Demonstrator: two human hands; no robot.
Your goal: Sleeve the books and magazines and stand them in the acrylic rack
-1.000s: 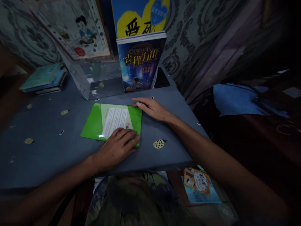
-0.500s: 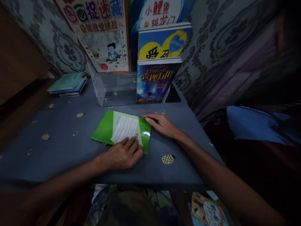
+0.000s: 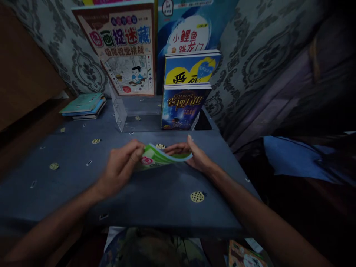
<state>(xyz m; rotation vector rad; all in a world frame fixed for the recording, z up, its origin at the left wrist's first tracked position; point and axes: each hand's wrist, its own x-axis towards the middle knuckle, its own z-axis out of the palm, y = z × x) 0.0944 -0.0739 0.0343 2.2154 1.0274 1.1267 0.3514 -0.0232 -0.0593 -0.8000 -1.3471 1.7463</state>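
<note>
A thin green booklet (image 3: 161, 158) is lifted over the table, nearly edge-on and bowed in the middle. My left hand (image 3: 124, 161) pinches its left end between thumb and fingers. Against its right end is my right hand (image 3: 196, 154), thumb raised and fingers stretched out behind the booklet; the edge appears to touch the palm. A pink mark shows on the cover near my left fingers. Beyond the hands, a clear acrylic book stand (image 3: 119, 113) holds a dark blue book (image 3: 183, 107) at its right front.
Behind the blue book stand a yellow-and-blue book (image 3: 191, 70) and a tall teal book (image 3: 189, 22). A picture-puzzle book (image 3: 128, 52) leans at the left. Farther left lies a small stack of books (image 3: 83, 104). A black flat object (image 3: 204, 120) lies beside the stand on the dark blue tablecloth (image 3: 69, 178).
The booklet has risen off the tablecloth and tipped edge-on. My left hand has moved left and up and gripped its left end. My right thumb has lifted. The view has tilted up slightly.
</note>
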